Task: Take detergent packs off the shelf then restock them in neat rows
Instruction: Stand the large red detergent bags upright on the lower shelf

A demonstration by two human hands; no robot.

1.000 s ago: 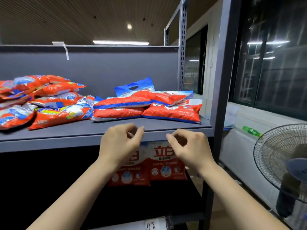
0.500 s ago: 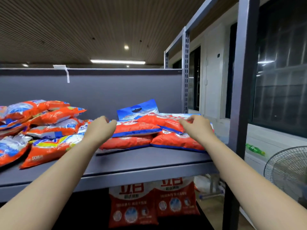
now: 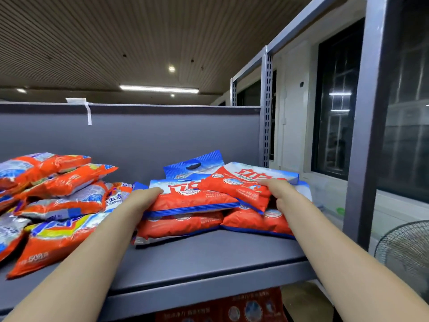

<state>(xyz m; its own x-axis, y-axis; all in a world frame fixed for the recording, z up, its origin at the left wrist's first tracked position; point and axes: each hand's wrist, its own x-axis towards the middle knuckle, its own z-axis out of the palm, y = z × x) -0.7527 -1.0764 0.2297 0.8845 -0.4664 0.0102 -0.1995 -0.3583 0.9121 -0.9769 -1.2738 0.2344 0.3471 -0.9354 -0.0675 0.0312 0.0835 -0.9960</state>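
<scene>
Grey shelf (image 3: 209,256) under both your arms carries a messy red detergent stack. Your left hand (image 3: 145,197) grips the upper left pack (image 3: 192,199), your right hand (image 3: 282,194) pinches the tilted pack (image 3: 241,184). You're mid-removal; next, lift both clear together.

There is one camera, worn on the person's head. It sits close in front of the shelf (image 3: 209,259) and looks forward, just over its top. Both arms reach out from the bottom edge. The ceiling shows above the shelf.
</scene>
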